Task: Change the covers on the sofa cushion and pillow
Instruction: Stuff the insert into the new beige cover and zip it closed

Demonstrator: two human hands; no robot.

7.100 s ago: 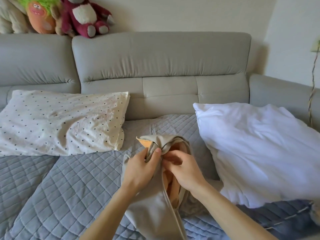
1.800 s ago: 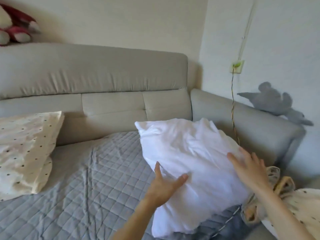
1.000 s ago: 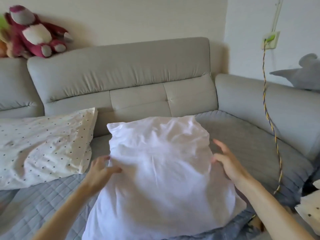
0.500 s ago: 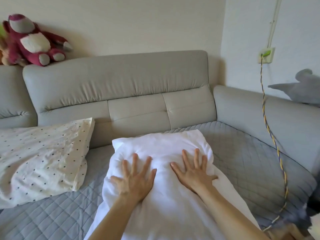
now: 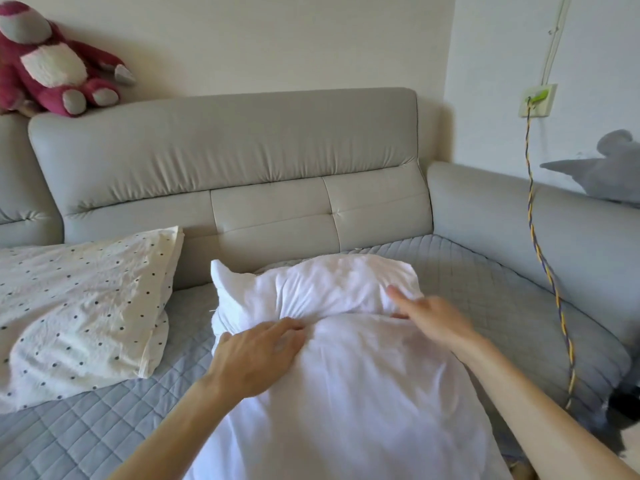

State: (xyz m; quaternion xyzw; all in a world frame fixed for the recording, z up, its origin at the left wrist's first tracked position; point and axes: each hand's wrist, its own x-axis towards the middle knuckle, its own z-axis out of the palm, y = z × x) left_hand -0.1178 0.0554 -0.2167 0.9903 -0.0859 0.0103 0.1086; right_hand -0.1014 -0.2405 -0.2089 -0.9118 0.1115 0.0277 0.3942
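A bare white pillow [image 5: 346, 393] lies on the quilted grey seat of the sofa [image 5: 242, 161], its far end bunched up. My left hand [image 5: 252, 358] rests on its left side with the fingers flat and pressing into a crease. My right hand [image 5: 433, 315] lies on the right of the same crease, fingers stretched toward the far end. Neither hand encloses the fabric. A cream pillow with dark dots [image 5: 76, 306] lies to the left against the backrest.
A pink and white plush toy [image 5: 52, 71] sits on the backrest at the far left. A grey plush toy [image 5: 609, 168] lies on the right armrest. A yellow and purple cord [image 5: 543, 258] hangs from a wall socket [image 5: 535, 100] down across the seat.
Both hands have slid apart from the pillow's middle. They now press a crease across it, and the far end has bunched up.
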